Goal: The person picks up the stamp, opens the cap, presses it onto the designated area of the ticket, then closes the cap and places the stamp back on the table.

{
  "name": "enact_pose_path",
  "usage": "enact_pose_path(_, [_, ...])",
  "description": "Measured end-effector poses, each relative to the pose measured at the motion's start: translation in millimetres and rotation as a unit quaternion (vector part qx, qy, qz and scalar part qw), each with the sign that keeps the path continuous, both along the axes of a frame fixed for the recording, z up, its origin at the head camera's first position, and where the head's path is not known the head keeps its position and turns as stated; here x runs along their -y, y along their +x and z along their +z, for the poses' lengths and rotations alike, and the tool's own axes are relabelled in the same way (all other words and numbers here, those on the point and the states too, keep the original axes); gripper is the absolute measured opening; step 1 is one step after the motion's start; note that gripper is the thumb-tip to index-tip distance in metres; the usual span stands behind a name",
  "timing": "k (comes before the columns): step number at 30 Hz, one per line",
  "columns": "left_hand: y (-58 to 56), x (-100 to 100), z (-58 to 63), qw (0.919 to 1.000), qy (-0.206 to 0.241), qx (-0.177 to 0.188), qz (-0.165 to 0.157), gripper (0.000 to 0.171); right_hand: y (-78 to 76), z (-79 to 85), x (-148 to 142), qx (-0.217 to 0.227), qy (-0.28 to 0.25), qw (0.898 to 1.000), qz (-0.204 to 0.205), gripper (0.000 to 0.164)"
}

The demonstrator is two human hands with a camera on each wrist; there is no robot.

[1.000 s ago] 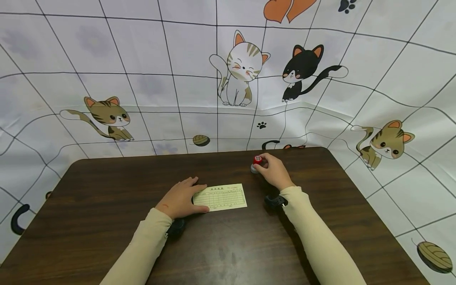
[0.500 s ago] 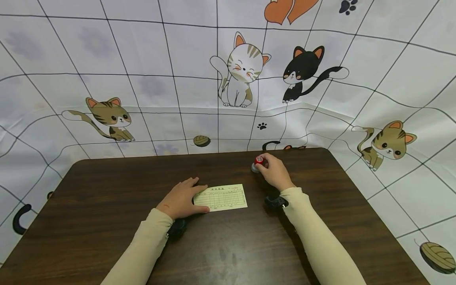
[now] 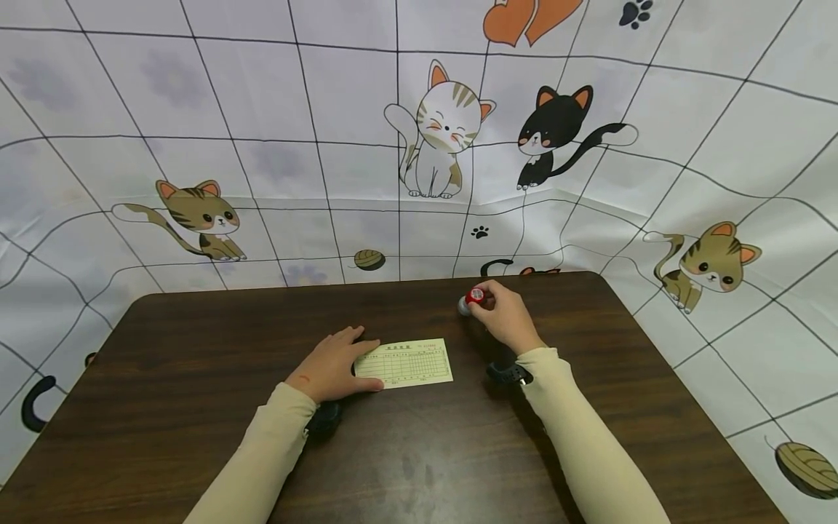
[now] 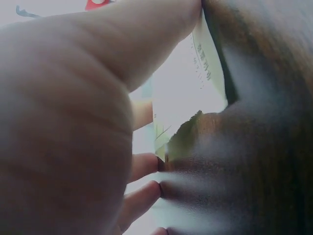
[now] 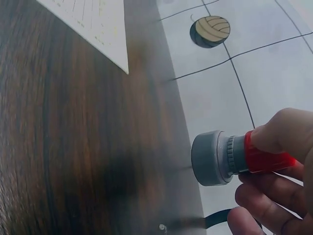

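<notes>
A pale yellow printed form [image 3: 415,362] lies on the dark wooden table. My left hand [image 3: 332,364] rests on its left end, fingers spread and fairly straight, thumb along the lower edge. In the left wrist view the form [image 4: 181,73] shows between thumb and fingers. Beyond the form's far right corner, my right hand [image 3: 507,316] pinches a round stamp [image 3: 476,295] by its red body, thumb on one side and fingers on the other. The right wrist view shows the stamp [image 5: 210,159] tilted, its wide grey end turned away from the hand, above a shadow on the table.
The brown table [image 3: 216,349] has rounded far corners, and its far edge is close beyond the stamp. Behind it hangs a white gridded sheet [image 3: 294,167] printed with cartoon cats. Dark camera straps [image 3: 507,371] sit at both wrists.
The stamp has tilted further in my right hand, its grey end swinging a little to the left. My left hand and the form have stayed put.
</notes>
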State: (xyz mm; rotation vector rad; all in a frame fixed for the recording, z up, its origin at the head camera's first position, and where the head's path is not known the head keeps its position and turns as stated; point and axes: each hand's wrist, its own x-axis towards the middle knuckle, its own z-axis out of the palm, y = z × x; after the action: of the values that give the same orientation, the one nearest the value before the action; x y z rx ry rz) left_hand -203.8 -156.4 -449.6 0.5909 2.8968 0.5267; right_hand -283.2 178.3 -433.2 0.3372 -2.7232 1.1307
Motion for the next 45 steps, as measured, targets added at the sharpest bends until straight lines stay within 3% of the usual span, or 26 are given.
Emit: enact_pose_path(45, [2.1,0.0,-1.2,0.9999,0.009,-0.006,-0.003,0.08,16.8,7.0,11.8,-0.013,-0.045,0.997,0.056,0.027])
